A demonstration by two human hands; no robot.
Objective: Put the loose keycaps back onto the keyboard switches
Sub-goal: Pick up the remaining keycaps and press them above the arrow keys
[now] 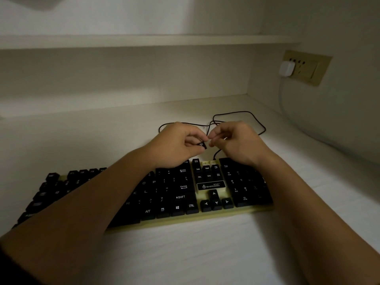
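Above the keyboard's (181, 195) far edge the left hand (176, 144) pinches a black keycap (202, 145), with the right hand (236, 141) curled just beside it, its hold unclear, and desk (98, 130) beyond.

left-hand grip (176, 143) pinches black keycap (202, 145) above keyboard (185, 195) | right-hand grip (236, 143) fingers curled, tips just beside keycap, contact unclear | bare pale switch slots (208, 162) below | white worktop (205, 249)

The left hand (176, 144) and right hand (238, 142) are shown bare, as are both forearms (86, 204); a dark, unidentifiable patch (10, 272) is seen at the lower left.
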